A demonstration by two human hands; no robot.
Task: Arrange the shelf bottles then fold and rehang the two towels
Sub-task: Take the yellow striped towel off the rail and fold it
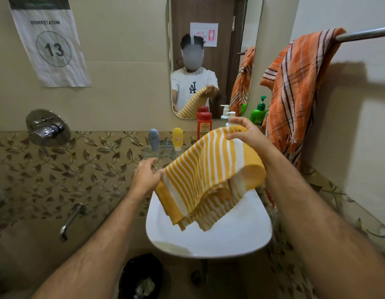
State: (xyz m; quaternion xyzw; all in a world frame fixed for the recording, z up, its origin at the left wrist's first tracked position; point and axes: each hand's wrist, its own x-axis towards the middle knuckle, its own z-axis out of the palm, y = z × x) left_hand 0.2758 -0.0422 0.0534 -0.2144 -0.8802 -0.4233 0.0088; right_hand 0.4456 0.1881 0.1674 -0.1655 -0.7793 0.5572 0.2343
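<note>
- Step in hand, as I judge it: folding the yellow striped towel (209, 175), held in the air over the sink (209, 240), not resting on it.
- To do it well: pull the top edge taut between both hands, match corners before the next fold, and keep the hanging layers off the basin; they droop unevenly at the lower end.
- Left hand (145, 178) grip: fingers curled, pinching the towel's left corner at the near edge of the glass shelf (152, 152).
- Right hand (245, 131) grip: clamped on the far top edge, thumb under, fingers over, held higher than the left.
- Towel already looks doubled, several layers showing at the bottom.
- Orange striped towel (295, 93) hangs bunched on the rail (366, 33) by the right wall, not yet folded.
- Bottles stand in a row along the shelf: blue bottle (153, 139), yellow bottle (177, 138), red bottle (204, 125), green pump bottle (259, 114). A white pump sits partly hidden behind the right hand.
</note>
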